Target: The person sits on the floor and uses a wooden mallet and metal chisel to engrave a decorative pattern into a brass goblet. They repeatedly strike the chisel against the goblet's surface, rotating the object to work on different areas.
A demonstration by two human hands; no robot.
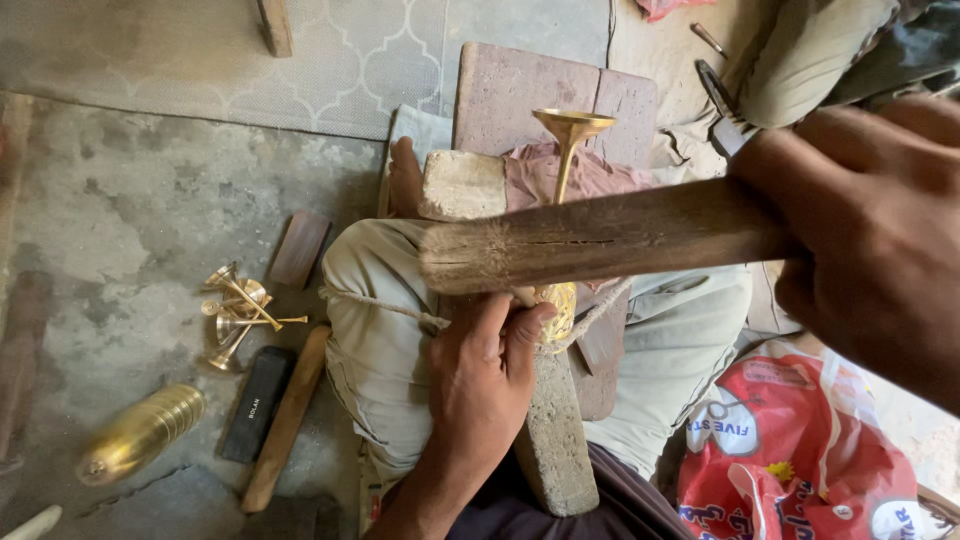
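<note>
Brass stem piece [562, 200] sitting mid-frame, left hand [485, 375] gripping its base, right hand [880, 240] clenching wooden mallet [590, 240] crossing over it.

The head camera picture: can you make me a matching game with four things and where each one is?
Things:
1. wooden mallet
2. brass goblet piece
3. pile of small brass horns
4. red plastic bag

Places:
A. lying on the grey floor at the left
B. gripped in the right hand
C. at the bottom right corner
D. steadied by the left hand on the block

Pairs: 1-B, 2-D, 3-A, 4-C
</note>
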